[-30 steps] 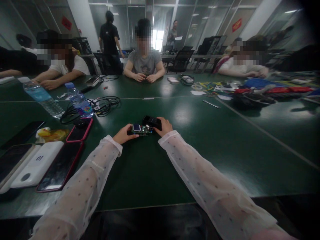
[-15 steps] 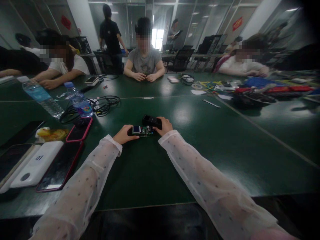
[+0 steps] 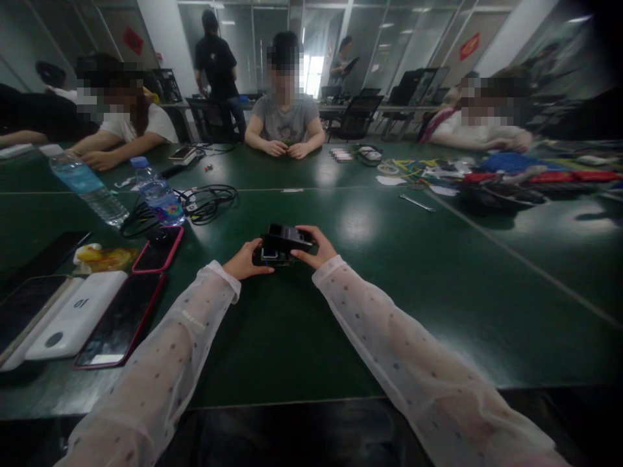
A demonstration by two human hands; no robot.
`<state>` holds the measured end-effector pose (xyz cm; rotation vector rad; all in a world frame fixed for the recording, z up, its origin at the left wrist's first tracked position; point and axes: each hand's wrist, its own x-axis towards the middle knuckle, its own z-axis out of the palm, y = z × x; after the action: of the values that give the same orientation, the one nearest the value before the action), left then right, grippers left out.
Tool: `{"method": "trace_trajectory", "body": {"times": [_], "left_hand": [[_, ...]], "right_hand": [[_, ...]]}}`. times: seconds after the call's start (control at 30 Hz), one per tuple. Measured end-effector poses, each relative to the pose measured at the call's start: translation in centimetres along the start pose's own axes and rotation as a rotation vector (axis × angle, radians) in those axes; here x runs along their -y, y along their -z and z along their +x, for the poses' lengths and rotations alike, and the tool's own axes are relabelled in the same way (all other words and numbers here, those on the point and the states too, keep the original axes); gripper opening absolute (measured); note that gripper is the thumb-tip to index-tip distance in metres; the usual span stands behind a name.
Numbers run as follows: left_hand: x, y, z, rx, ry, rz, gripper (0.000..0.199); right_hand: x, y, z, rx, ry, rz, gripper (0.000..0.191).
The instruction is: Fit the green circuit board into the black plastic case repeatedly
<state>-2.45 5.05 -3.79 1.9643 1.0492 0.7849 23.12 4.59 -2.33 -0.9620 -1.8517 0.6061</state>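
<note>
Between my hands, a green circuit board with a small screen [image 3: 269,254] is held just above the green table [image 3: 272,337]. My left hand [image 3: 247,259] grips the board's left end between thumb and fingers. A black plastic housing [image 3: 294,239] with a window opening lies over the board's upper part, tilted, and covers much of it. My right hand [image 3: 317,246] is closed on the housing's right end. Only the screen and the board's near edge show below the housing. Whether the two parts touch, I cannot tell.
To the left lie a pink-cased phone [image 3: 158,250], a white power bank [image 3: 75,314], a red-cased phone [image 3: 121,319] and two water bottles [image 3: 158,194]. Black cables [image 3: 214,202] are coiled behind. A wrench [image 3: 417,203] lies right. A person [image 3: 285,120] sits opposite.
My right hand has brought the black housing left and over the circuit board, which showed uncovered before. My left hand keeps its grip on the board. The view has shifted slightly.
</note>
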Motion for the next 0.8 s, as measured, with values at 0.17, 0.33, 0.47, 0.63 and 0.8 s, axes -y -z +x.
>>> {"method": "trace_trajectory", "body": {"times": [0.17, 0.33, 0.47, 0.63, 0.8], "left_hand": [[0.0, 0.0, 0.1, 0.016, -0.064, -0.07, 0.082], [0.0, 0.0, 0.0, 0.012, -0.046, -0.033, 0.086], [0.1, -0.1, -0.1, -0.03, -0.017, 0.022, 0.098], [-0.5, 0.1, -0.3, -0.011, 0.038, 0.141, 0.103], [-1.2, 0.3, -0.5, 0.023, 0.081, 0.212, 0.097]], "right_hand": [[0.2, -0.2, -0.2, 0.09, 0.087, -0.12, 0.058], [-0.6, 0.1, -0.1, 0.112, 0.097, -0.163, 0.058], [-1.8, -0.5, -0.4, 0.189, 0.085, -0.272, 0.059], [-3.0, -1.2, -0.7, 0.299, 0.033, -0.305, 0.064], [-2.7, -1.2, -0.6, 0.31, 0.071, -0.288, 0.062]]}}
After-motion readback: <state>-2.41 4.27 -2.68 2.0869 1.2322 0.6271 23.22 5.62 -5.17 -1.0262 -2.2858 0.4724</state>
